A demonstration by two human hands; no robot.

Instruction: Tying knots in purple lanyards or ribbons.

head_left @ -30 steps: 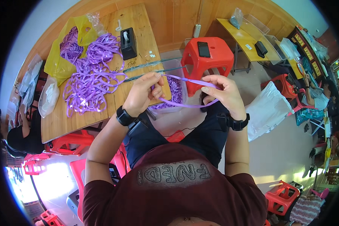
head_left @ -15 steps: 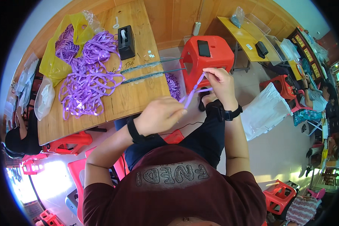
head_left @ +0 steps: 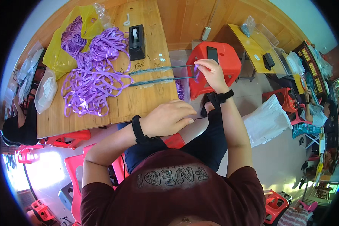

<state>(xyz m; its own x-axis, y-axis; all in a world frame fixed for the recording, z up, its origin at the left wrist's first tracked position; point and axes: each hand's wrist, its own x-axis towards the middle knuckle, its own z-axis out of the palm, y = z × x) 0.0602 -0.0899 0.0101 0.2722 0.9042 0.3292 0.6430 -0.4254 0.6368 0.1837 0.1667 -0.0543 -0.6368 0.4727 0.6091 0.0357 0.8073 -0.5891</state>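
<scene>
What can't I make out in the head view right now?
Head: palm of the left hand and anything in it, hidden by the hand's back.
Head: pinched part of the purple ribbon, behind the right hand.
Head: left part of the translucent plastic bin, covered by the wooden tabletop.

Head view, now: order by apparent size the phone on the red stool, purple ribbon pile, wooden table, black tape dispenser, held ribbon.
Largest to smallest:
1. Wooden table
2. Purple ribbon pile
3. Black tape dispenser
4. Phone
5. Held ribbon, visible part only; the right hand may hide some.
</scene>
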